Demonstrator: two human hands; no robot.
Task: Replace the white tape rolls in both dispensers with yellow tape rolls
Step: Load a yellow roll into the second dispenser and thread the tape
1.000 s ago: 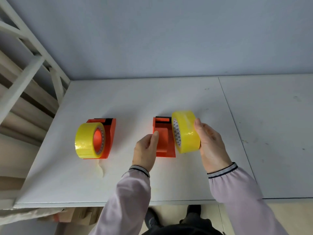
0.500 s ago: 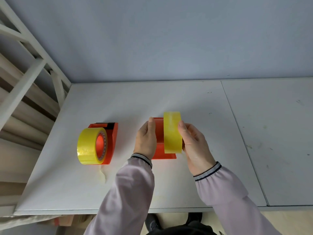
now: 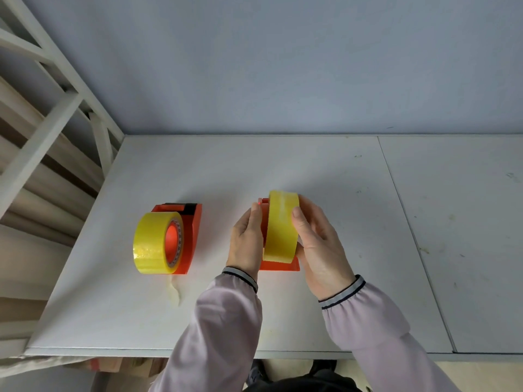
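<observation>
Head view: yellow roll point(image 3: 281, 226) now upright against dispenser point(image 3: 278, 265).

1 head-worn camera looks steeply down, close over the white table point(image 3: 311, 171).

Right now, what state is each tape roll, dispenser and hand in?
Left dispenser: on the table, loaded.
Left yellow roll: mounted on that dispenser, a loose tape tail lying in front.
Right dispenser: on the table, braced by the left hand.
Right yellow roll: on edge against the right dispenser, gripped by the right hand; whether it is fully seated cannot be told.
</observation>
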